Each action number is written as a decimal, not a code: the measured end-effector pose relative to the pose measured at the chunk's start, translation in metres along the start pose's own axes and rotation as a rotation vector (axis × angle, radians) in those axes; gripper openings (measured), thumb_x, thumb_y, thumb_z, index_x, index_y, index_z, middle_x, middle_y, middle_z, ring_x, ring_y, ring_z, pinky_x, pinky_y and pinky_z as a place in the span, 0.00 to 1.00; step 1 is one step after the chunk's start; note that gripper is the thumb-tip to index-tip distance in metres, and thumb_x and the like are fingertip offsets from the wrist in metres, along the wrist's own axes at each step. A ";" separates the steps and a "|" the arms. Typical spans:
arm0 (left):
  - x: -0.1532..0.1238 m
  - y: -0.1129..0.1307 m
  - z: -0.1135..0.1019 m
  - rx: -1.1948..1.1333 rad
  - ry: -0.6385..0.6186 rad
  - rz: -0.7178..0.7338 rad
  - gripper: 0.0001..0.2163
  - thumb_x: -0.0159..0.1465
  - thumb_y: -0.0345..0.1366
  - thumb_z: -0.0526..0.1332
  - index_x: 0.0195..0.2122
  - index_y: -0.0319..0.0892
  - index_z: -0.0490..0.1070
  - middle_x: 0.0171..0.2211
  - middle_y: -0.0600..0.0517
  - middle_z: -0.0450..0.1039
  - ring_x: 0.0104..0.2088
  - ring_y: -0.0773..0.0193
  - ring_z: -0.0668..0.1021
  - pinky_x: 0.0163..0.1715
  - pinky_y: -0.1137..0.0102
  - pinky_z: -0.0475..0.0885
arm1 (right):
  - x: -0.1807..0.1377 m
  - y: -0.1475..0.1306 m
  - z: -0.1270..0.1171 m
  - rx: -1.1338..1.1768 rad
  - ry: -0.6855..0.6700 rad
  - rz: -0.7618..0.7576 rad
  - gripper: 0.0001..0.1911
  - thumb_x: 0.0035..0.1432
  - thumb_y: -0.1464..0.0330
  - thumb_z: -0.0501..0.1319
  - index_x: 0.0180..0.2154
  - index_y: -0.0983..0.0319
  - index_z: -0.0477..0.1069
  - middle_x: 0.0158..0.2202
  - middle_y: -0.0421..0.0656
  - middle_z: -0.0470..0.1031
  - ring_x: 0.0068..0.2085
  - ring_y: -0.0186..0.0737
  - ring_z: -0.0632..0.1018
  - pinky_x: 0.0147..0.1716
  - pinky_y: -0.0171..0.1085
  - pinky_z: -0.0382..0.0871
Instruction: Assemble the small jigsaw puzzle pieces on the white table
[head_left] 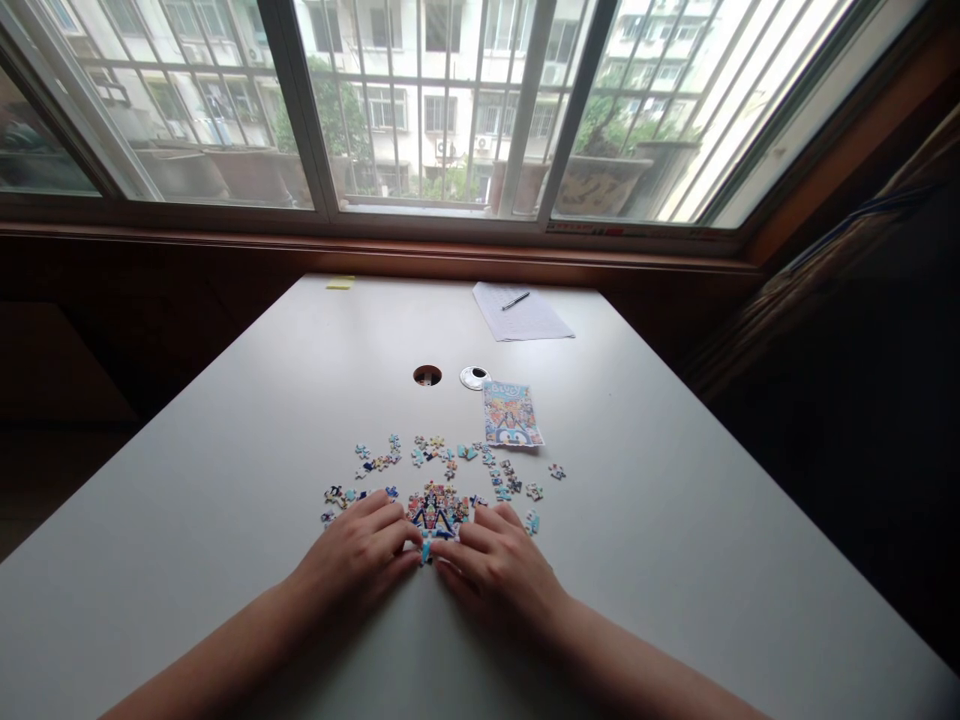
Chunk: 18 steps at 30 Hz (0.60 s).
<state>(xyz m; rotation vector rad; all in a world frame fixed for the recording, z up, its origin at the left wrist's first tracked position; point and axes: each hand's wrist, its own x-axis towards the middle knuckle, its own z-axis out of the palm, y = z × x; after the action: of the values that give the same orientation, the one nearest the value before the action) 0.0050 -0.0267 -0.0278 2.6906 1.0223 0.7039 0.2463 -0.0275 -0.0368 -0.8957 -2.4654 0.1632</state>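
Resting two bare hands, the left hand (366, 543) and the right hand (501, 560), on either side of one part-made puzzle (439, 508) on one white table (225, 480). Touching one small blue piece (426, 552) at the near end of the puzzle, right between both hands. Holding the left fingers bent and close together, pointing the first right finger at the piece, and bending the other right fingers; not being able to tell about any pinching. Seeing lots of loose pieces (502, 492) around the puzzle, too many and too tiny for counting, with one lone piece (556, 471) farthest to the right. Counting one picture card (512, 414), one round hole (427, 376), one silver ring (474, 378) just by the card, one pen (515, 301) on white paper (531, 322), and one yellow note (340, 283) near the far edge. Spotting big pale letters (504, 389) across the card's top, too blurry for reading, and red marks (604, 232) under the window (435, 100), too small for reading.
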 end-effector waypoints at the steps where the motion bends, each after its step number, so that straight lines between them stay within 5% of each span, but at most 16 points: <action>1: -0.001 0.000 0.000 -0.007 -0.005 -0.012 0.03 0.71 0.33 0.60 0.40 0.42 0.72 0.34 0.51 0.73 0.37 0.58 0.70 0.39 0.65 0.65 | 0.000 0.000 0.000 0.000 -0.001 0.000 0.05 0.68 0.65 0.61 0.41 0.55 0.76 0.28 0.39 0.73 0.35 0.41 0.67 0.40 0.42 0.51; 18: -0.001 0.001 0.005 0.008 0.047 -0.025 0.02 0.71 0.32 0.59 0.41 0.41 0.71 0.34 0.51 0.72 0.38 0.57 0.69 0.41 0.64 0.65 | -0.001 0.001 -0.001 -0.041 -0.011 -0.009 0.05 0.67 0.66 0.60 0.42 0.56 0.75 0.29 0.40 0.74 0.36 0.42 0.68 0.41 0.43 0.52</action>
<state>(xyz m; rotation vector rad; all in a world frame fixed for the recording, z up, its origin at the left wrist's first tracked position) 0.0072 -0.0279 -0.0319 2.6750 1.0702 0.7636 0.2484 -0.0275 -0.0365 -0.9031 -2.4912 0.1150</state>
